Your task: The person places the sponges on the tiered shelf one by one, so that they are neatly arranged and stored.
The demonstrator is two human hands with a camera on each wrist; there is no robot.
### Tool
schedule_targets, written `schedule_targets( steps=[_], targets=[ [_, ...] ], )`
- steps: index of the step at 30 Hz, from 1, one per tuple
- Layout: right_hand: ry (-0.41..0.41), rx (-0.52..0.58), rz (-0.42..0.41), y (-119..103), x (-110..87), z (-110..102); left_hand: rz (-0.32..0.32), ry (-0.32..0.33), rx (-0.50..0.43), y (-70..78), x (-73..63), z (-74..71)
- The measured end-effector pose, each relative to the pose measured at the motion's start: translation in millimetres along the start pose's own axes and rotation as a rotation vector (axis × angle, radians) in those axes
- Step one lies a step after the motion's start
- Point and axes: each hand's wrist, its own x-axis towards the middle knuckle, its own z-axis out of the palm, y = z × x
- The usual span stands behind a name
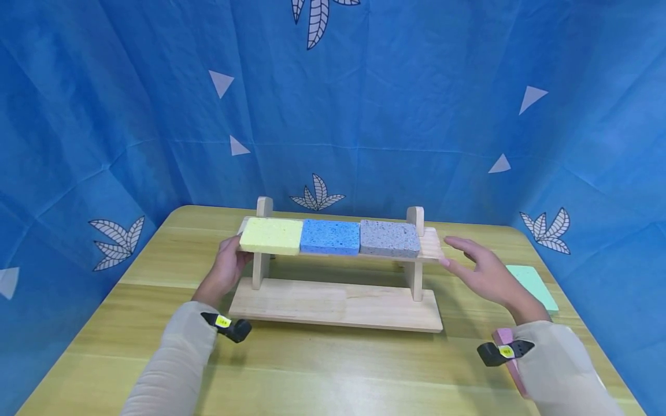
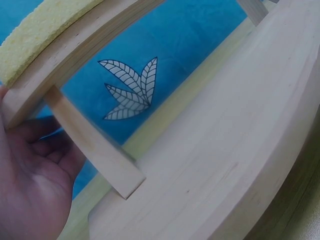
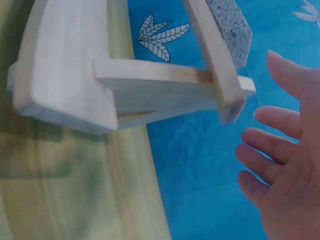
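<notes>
A two-tier wooden shelf stands on the table. Along its upper board lie a yellow sponge, a blue sponge and a grey speckled sponge, side by side. At the left end, my left hand grips the upper board, fingers beneath it, close to the yellow sponge; the thumb is mostly hidden in the left wrist view. Off the board's right end, my right hand is spread with thumb and fingers apart. A small gap separates it from the wood in the right wrist view, and nothing is in it.
A mint-green sponge lies on the table at the right, beyond my right forearm. Partly under that forearm is a pink sponge. Blue patterned cloth hangs behind and beside the wooden table.
</notes>
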Motion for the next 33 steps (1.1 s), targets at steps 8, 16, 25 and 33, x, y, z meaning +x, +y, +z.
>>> schedule_targets(
  steps=[8, 16, 25, 33],
  targets=[
    [0.058, 0.012, 0.088, 21, -23.2, 6, 0.009, 0.007, -0.028, -2.0, 1.0, 0.2],
    [0.075, 0.028, 0.218, 42, -51.1, 15, 0.017, -0.012, -0.022, -2.5, -0.2, -1.0],
    [0.075, 0.009, 0.351, 60, -83.2, 29, 0.021, -0.011, -0.025, -3.0, 0.5, -1.0],
    [0.151, -0.042, 0.441, 72, -113.1, 37, 0.035, -0.013, -0.029, -3.1, 0.8, -1.4]
  ],
)
